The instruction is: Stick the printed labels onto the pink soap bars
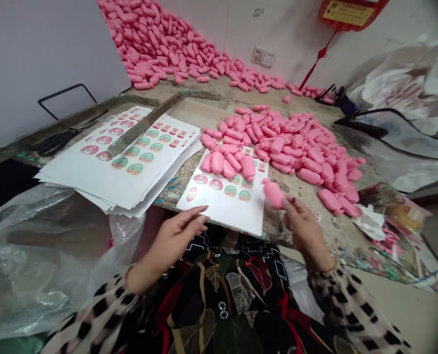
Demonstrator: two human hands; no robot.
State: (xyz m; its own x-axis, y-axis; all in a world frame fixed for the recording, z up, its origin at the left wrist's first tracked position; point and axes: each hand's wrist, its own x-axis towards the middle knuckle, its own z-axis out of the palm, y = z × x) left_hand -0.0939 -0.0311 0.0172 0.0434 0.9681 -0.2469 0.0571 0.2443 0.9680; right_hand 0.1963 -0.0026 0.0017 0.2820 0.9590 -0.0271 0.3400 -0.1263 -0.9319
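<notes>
My right hand (pixel 303 221) grips one end of a pink sausage-shaped piece (pixel 274 193), raised a little above the worktable and slightly blurred. My left hand (pixel 178 233) hovers at the near left corner of a white sticker sheet (pixel 255 216), fingers stretched out and slightly apart, with nothing visible in them. Round pink and green stickers are printed on the sheet. Several pink pieces (pixel 228 164) lie across its far half and hide part of the print. They run into a larger heap of the same pieces (pixel 296 140) behind and to the right.
Left of the sheet lies a stack of sticker sheets (pixel 130 189) under a flat bar (pixel 141 128). Black scissors (pixel 56 140) rest beyond it. A big pink pile (pixel 167 44) fills the back corner. Clear plastic (pixel 56 275) hangs at left; bags (pixel 399 88) stand at right.
</notes>
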